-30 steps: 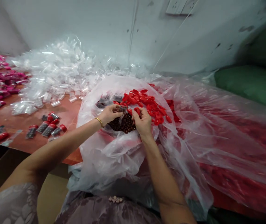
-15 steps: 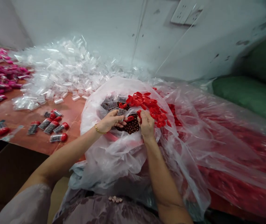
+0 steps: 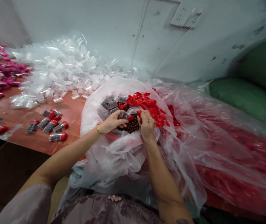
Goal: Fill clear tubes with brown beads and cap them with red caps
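Observation:
A white plastic bag (image 3: 93, 124) lies open around dark brown beads (image 3: 132, 125), filled clear tubes (image 3: 112, 104) and a heap of red caps (image 3: 155, 109). Over the beads, my left hand (image 3: 114, 122), with a gold bracelet at the wrist, has its fingers closed round a clear tube with a red piece at its end. To its right, my right hand (image 3: 147, 123) pinches a red cap (image 3: 139, 113) between thumb and forefinger. The two hands are a little apart.
Several red-capped tubes (image 3: 51, 126) lie on the reddish table (image 3: 41, 144) at left. Behind them is a pile of clear tubes (image 3: 63, 68), with pink items (image 3: 2, 73) at far left. A large plastic bag of red pieces (image 3: 235, 155) and a green sack (image 3: 247, 99) are at right.
My left hand's fingers have shifted slightly around the tube, and its red end now sits lower between the hands. My right hand has hardly moved. The view has shifted slightly.

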Demonstrator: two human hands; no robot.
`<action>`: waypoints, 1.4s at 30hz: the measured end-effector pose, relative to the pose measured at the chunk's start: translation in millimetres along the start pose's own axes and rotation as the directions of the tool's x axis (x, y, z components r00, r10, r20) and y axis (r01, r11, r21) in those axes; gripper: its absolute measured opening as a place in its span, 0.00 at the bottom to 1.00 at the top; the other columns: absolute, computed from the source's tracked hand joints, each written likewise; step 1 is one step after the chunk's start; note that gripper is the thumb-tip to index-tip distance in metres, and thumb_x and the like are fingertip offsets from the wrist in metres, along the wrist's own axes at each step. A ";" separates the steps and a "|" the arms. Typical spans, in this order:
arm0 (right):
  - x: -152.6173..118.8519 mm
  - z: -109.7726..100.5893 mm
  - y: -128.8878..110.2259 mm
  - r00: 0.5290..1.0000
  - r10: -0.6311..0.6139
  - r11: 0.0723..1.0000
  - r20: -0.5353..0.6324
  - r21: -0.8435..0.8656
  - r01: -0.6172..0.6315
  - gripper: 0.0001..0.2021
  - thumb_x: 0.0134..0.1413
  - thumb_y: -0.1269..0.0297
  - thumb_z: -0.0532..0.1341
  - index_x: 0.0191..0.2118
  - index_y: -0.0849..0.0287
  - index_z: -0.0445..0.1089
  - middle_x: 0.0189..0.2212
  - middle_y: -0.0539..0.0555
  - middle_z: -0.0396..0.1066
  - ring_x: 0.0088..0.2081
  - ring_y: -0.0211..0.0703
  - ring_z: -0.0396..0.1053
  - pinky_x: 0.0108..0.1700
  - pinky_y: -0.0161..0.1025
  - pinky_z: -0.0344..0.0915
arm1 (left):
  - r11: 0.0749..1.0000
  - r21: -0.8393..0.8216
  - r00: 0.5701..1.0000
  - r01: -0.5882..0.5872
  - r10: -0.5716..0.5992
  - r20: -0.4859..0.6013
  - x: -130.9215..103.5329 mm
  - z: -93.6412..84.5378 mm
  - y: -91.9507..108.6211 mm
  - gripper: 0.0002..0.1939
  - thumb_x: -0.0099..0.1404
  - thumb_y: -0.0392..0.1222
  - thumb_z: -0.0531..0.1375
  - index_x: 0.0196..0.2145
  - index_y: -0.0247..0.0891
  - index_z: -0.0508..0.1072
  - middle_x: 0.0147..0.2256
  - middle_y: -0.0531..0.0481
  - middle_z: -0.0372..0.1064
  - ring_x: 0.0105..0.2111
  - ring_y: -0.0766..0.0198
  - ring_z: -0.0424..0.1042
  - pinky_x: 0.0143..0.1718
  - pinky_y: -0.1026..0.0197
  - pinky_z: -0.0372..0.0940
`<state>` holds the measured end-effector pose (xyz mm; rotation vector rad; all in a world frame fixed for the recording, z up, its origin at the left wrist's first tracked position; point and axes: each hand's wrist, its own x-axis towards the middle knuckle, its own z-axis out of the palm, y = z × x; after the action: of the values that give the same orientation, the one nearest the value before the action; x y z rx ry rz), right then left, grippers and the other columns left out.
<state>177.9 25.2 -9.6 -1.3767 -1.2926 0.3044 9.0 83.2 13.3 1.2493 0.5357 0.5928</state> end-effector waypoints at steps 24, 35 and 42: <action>-7.1 -15.9 -57.4 0.903 -0.117 0.838 0.414 -0.448 0.313 0.23 0.60 0.48 0.52 0.48 0.56 0.76 0.29 0.57 0.77 0.29 0.44 0.72 0.31 0.37 0.62 | 0.863 0.470 0.974 -0.186 0.225 -0.027 -13.5 9.6 -13.2 0.12 0.54 0.43 0.63 0.33 0.34 0.68 0.28 0.54 0.66 0.28 0.68 0.62 0.30 0.65 0.58; 26.4 35.9 -50.6 0.926 0.080 0.995 0.370 0.031 -0.098 0.40 0.59 0.35 0.33 0.61 0.58 0.61 0.49 0.58 0.69 0.46 0.44 0.69 0.49 0.43 0.68 | 0.722 0.634 0.931 -0.277 0.365 -0.009 -21.5 14.6 -13.0 0.08 0.54 0.42 0.63 0.31 0.36 0.71 0.24 0.54 0.66 0.25 0.67 0.63 0.30 0.65 0.56; 25.3 34.6 -55.3 0.833 0.018 0.999 0.552 -0.045 0.008 0.38 0.58 0.34 0.40 0.64 0.53 0.57 0.64 0.53 0.56 0.67 0.49 0.48 0.68 0.54 0.42 | 0.699 0.669 0.933 -0.252 0.358 -0.024 -21.6 14.8 -14.4 0.09 0.52 0.40 0.64 0.32 0.36 0.73 0.25 0.52 0.69 0.25 0.64 0.65 0.30 0.63 0.57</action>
<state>132.0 48.7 37.6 -1.3796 -1.7791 0.7238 4.7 55.1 3.9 2.0125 0.7047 0.8251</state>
